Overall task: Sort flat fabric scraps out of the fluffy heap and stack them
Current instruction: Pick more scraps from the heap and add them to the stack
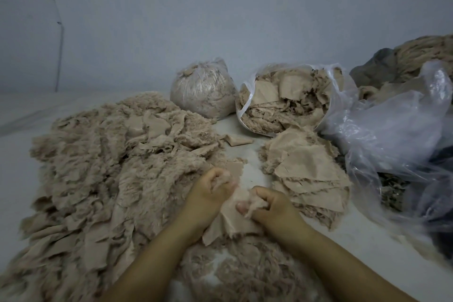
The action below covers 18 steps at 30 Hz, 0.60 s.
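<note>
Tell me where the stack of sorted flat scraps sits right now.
In the head view the stack of flat scraps lies right of centre, just beyond the right hand, in front of the open bag.

Two hands (pixel 235 193), one fluffy heap (pixel 103 162), one scrap stack (pixel 311 179), three plastic bags (pixel 203 88).

Fluffy heap (pixel 103 162) left, scrap stack (pixel 308 179) right, bags (pixel 282 103) behind.

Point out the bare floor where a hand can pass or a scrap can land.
Bare floor runs between the fluffy heap and the flat stack, up toward the open bag. More lies far left. Crowded: right side, under loose plastic.
</note>
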Tool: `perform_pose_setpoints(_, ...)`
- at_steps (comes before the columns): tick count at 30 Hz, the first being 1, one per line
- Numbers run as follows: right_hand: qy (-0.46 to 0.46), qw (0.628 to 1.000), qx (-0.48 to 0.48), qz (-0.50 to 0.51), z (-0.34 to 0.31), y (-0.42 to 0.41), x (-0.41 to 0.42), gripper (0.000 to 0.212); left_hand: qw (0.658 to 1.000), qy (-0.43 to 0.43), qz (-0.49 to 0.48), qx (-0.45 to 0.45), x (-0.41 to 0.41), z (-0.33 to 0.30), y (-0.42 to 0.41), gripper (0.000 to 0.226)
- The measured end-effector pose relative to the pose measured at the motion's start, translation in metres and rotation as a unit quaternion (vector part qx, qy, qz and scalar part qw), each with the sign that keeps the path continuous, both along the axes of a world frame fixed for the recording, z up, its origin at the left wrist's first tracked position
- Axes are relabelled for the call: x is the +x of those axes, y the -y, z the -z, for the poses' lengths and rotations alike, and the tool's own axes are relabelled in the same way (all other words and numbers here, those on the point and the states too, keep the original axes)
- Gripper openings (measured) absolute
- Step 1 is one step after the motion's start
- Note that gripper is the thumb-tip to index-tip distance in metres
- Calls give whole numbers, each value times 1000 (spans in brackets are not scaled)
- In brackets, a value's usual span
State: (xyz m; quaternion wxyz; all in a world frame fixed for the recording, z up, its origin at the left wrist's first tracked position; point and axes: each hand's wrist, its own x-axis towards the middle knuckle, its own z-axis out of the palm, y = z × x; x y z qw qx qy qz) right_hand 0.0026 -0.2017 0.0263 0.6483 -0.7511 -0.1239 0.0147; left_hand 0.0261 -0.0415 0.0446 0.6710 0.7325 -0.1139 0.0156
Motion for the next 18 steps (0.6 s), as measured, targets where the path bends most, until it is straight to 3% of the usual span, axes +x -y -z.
perform_pose_setpoints(3, 34, 999, -20, 9, 4, 6, 6, 30, 998, 22, -53, -12, 2, 1, 2, 18)
perform_pose_setpoints(8, 69, 982, -163, -64, 0, 16, -1, 17, 995, 44, -90, 4, 3, 1, 2, 28)
perform_pose_setpoints(9, 79, 983, -158, -56, -1, 17, -1, 23, 994, 51, -92, 6, 5, 1, 0, 26)
perform_pose_setpoints(11, 59, 997, -54, 10, -3, 18, 3, 34, 994, 57, -90, 19, 6, 1, 0, 28)
perform_pose_setpoints(13, 25, 997, 51, 50, -6, 14, 6, 26, 996, 72, -41, 32, 2, 2, 2, 29)
perform_pose_setpoints(14, 16, 998, 49, 48, -8, 9, 5, 13, 996, 80, -3, 33, -1, 2, 5, 26)
perform_pose_setpoints(15, 23, 999, 12, 38, -5, 5, 5, 13, 996, 81, 24, 38, -3, 2, 8, 26)
perform_pose_setpoints(18, 59, 997, -56, 18, -1, -5, 1, 28, 993, 98, -14, 63, 1, 7, 9, 33)
